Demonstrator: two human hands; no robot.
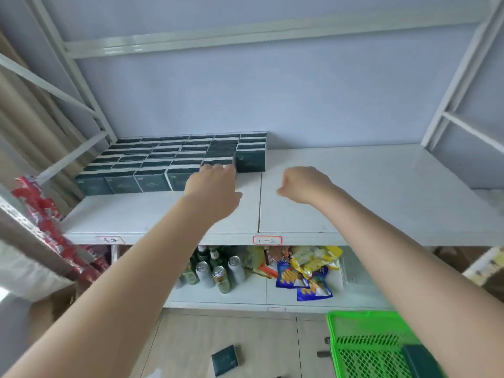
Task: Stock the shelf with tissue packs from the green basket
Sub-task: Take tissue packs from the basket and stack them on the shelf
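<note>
Several dark green tissue packs [152, 162] stand in tight rows on the left half of the white shelf [354, 192]. My left hand [212, 186] reaches to the front right corner of the rows, and its fingers grip the front pack there [218, 161]. My right hand [302, 184] hovers over the bare shelf board just right of the packs, with fingers loosely curled and nothing in it. The green basket [365, 347] sits on the floor at the lower right, with one dark pack [420, 358] showing inside. Another pack [225, 360] lies on the floor.
The shelf below holds bottles and cans [215, 271] and snack bags [300, 271]. Red packets [46, 214] hang on a rack at the left. A label reading 1-2 [267, 240] marks the shelf's front edge. White frame posts [461, 85] rise at both sides.
</note>
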